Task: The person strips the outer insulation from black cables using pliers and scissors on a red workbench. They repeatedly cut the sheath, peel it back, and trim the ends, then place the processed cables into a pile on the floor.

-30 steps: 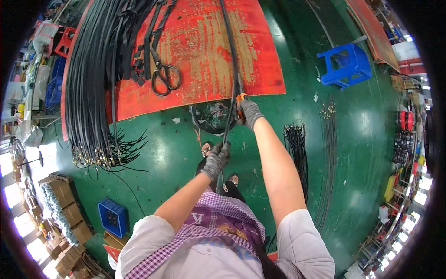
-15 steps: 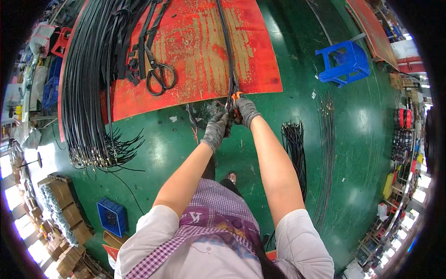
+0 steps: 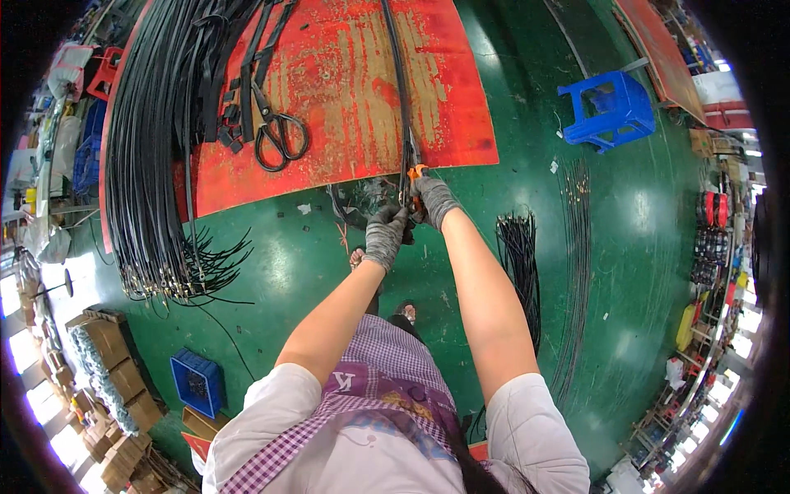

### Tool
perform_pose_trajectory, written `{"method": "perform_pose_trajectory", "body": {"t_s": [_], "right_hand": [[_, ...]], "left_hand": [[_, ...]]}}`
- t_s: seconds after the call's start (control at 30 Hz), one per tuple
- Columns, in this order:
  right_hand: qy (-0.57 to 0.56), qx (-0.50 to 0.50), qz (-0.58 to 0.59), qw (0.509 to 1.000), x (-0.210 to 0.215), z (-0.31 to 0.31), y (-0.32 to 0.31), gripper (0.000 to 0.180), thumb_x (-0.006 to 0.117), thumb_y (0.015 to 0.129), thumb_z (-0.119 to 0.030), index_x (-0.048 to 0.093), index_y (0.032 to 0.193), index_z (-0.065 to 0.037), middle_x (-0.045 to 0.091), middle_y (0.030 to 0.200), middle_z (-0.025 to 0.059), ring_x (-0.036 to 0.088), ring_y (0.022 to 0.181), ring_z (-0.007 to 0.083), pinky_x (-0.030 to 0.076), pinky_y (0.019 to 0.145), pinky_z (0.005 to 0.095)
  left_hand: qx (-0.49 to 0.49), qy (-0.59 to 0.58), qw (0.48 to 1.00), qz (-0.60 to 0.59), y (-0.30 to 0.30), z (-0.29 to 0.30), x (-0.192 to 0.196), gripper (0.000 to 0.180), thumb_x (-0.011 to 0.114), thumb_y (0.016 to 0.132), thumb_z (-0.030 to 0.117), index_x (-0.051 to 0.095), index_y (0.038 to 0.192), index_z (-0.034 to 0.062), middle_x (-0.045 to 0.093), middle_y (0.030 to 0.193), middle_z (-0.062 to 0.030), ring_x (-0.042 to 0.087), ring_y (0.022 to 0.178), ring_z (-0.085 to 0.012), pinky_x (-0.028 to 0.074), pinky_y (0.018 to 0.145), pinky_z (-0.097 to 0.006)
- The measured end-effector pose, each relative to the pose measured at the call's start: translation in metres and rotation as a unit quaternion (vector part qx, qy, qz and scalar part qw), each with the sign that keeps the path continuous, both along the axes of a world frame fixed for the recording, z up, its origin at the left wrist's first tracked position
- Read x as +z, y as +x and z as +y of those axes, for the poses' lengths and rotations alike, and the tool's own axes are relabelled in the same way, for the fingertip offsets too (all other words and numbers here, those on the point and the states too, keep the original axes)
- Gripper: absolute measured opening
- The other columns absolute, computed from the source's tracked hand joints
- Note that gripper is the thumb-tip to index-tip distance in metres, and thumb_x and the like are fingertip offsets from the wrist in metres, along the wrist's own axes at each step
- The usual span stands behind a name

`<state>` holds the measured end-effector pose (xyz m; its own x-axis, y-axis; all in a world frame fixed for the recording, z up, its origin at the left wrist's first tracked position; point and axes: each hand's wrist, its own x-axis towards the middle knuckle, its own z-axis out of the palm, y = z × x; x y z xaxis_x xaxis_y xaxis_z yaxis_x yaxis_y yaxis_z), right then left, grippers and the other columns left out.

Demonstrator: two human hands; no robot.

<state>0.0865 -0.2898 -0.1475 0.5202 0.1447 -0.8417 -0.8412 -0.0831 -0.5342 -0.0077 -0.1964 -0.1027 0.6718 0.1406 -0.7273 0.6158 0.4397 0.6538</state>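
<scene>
A long bundle of black cables [image 3: 399,74] runs down the red table and over its near edge. My left hand [image 3: 385,235], in a grey glove, is closed around the lower end of these cables just off the edge. Beside it, my gloved right hand [image 3: 434,200] grips an orange-handled cutting tool [image 3: 417,171]. Its grey jaws lie against the cables at the table edge; whether they are parted is too small to tell. Black-handled scissors [image 3: 282,142] rest on the table to the left, next to short black pieces [image 3: 233,136].
A thick hank of black cables [image 3: 148,165] hangs over the worn red table's [image 3: 329,99] left side. More cables [image 3: 518,255] lie on the green floor at right. A blue stool [image 3: 609,115] stands at far right, a blue crate [image 3: 197,383] at lower left.
My left hand has dropped slightly and turned a little on the cables. My right hand keeps its hold on the tool, almost unmoved. A foot now shows beside my left wrist.
</scene>
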Motion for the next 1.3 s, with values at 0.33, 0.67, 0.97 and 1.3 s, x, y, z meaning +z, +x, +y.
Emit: {"method": "perform_pose_trajectory", "body": {"t_s": [0.33, 0.67, 0.97, 1.3], "right_hand": [[-0.101, 0.071, -0.021, 0.992, 0.009, 0.006, 0.007, 0.025, 0.046, 0.068, -0.024, 0.049, 0.079, -0.003, 0.051, 0.070, 0.0119, 0.049, 0.063, 0.0251, 0.037, 0.055, 0.0359], [-0.042, 0.000, 0.052, 0.998, 0.048, 0.012, 0.003, 0.003, 0.045, 0.064, -0.009, 0.043, 0.063, -0.007, 0.042, 0.050, 0.0067, 0.042, 0.039, 0.0197, 0.034, 0.034, 0.0324], [-0.078, -0.017, 0.078, 0.994, 0.069, 0.021, 0.011, 0.008, 0.044, 0.069, -0.015, 0.043, 0.067, -0.008, 0.044, 0.052, 0.0059, 0.042, 0.040, 0.0184, 0.031, 0.034, 0.0315], [0.061, -0.060, 0.021, 0.996, 0.101, 0.037, 0.028, 0.005, 0.042, 0.064, -0.011, 0.043, 0.066, -0.007, 0.043, 0.051, 0.0055, 0.041, 0.040, 0.0179, 0.028, 0.033, 0.0288]], "left_hand": [[-0.084, 0.171, 0.977, -0.098, 0.042, 0.018, -0.016, 0.016, 0.056, 0.073, 0.013, 0.056, 0.083, 0.0012, 0.058, 0.075, -0.0058, 0.051, 0.066, -0.0105, 0.041, 0.062, -0.024], [-0.088, 0.334, 0.926, -0.149, 0.042, 0.063, -0.015, 0.018, 0.049, 0.077, 0.014, 0.053, 0.089, 0.0019, 0.058, 0.080, -0.0075, 0.053, 0.069, -0.0138, 0.043, 0.064, -0.026], [-0.106, 0.397, 0.894, -0.177, 0.086, 0.068, 0.004, 0.020, 0.048, 0.078, 0.015, 0.052, 0.095, 0.0058, 0.058, 0.082, -0.0059, 0.054, 0.073, -0.0158, 0.042, 0.066, -0.027], [-0.117, 0.032, 0.991, -0.058, 0.142, 0.049, -0.006, 0.034, 0.038, 0.081, 0.031, 0.048, 0.103, 0.0062, 0.055, 0.090, -0.0127, 0.053, 0.082, -0.0235, 0.040, 0.071, -0.031]]}}
